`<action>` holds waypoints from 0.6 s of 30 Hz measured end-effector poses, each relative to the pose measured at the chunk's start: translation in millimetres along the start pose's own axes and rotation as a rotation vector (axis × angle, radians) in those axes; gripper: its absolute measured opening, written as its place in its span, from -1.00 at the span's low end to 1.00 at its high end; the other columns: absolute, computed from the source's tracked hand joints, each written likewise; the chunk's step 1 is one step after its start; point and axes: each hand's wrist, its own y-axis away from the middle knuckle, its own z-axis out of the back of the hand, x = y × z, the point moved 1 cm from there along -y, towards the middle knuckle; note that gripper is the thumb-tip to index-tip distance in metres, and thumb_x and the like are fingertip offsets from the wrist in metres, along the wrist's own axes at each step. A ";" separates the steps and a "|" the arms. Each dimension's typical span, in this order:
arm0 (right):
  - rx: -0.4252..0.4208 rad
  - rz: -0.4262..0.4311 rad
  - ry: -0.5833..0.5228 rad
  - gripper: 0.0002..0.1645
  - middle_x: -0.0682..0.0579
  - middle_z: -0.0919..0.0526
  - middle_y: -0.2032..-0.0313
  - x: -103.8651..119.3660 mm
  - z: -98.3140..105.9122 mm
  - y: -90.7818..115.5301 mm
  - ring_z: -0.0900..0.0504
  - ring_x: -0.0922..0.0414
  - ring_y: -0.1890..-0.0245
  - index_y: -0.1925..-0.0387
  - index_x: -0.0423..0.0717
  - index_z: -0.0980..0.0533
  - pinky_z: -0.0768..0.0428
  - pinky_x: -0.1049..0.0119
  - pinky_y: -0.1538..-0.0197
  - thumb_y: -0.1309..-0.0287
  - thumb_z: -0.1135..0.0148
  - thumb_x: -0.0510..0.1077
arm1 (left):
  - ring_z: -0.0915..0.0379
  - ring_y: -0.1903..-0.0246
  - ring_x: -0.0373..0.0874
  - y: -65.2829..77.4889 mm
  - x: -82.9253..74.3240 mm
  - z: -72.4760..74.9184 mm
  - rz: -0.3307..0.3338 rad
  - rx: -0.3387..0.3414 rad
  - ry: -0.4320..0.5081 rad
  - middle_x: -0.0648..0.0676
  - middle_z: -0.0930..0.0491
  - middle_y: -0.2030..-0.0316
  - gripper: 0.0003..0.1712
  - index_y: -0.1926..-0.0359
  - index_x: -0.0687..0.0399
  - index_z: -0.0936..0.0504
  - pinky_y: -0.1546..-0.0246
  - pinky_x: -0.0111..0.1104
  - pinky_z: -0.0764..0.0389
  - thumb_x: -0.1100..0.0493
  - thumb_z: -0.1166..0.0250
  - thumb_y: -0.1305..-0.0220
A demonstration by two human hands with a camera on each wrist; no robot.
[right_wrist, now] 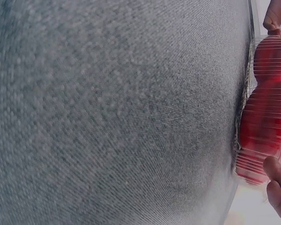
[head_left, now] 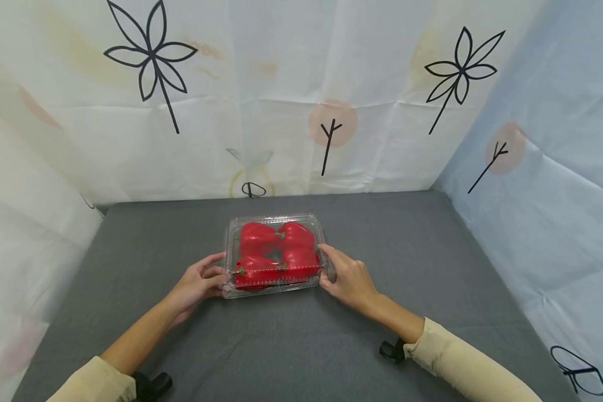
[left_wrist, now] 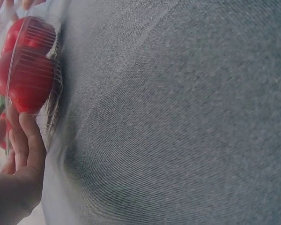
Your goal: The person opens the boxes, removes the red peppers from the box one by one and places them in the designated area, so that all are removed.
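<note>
A clear plastic box (head_left: 273,218) with a lid lies on the dark grey cloth, holding several red bell peppers (head_left: 258,239) with green stems. My left hand (head_left: 197,286) grips the box's left end, thumb at the upper part and fingers along the side. At the opposite end my right hand (head_left: 350,279) holds the right side between thumb and forefinger. The left wrist view has the left fingers (left_wrist: 33,136) against the ribbed wall, close to a pepper's green stem. In the right wrist view the right fingertips (right_wrist: 273,165) meet the box's near end.
Grey cloth (head_left: 301,346) covers the table. White fabric (head_left: 281,72) printed with black flower and twig drawings hangs behind, and more hangs at the left and right sides. Black straps (head_left: 393,351) sit at both wrists by the beige sleeves.
</note>
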 end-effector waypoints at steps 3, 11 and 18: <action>0.003 0.003 0.013 -0.29 -0.09 -0.70 0.20 -0.3 1.5 0.5 -0.37 0.38 0.67 -0.17 -0.20 -0.46 -0.26 0.54 0.63 0.15 -0.37 -0.29 | -0.58 0.25 -0.19 -1.2 -1.9 0.0 -0.010 0.003 -0.015 0.00 -0.57 0.15 -0.18 -0.50 0.23 -0.04 0.13 -0.31 -0.67 0.26 -0.27 -0.38; -0.018 0.049 -0.027 -0.31 -0.09 -0.73 0.19 -0.6 9.6 -4.4 -0.50 0.29 0.66 -0.12 -0.22 -0.47 -0.35 0.51 0.63 0.12 -0.47 -0.17 | -0.58 0.16 -0.13 0.4 -6.1 -0.2 0.020 0.003 -0.062 0.17 -0.56 -0.03 -0.22 -0.46 0.29 -0.08 0.08 -0.31 -0.66 0.25 -0.27 -0.37; -0.099 0.066 -0.038 -0.37 -0.02 -0.76 0.33 -2.9 22.5 -22.6 -0.56 0.18 0.66 -0.06 -0.23 -0.48 -0.30 0.46 0.67 0.10 -0.42 -0.12 | -0.58 0.18 -0.09 1.1 -4.8 -1.2 0.036 -0.002 -0.067 0.22 -0.53 -0.04 -0.24 -0.44 0.28 -0.13 0.12 -0.21 -0.69 0.25 -0.29 -0.35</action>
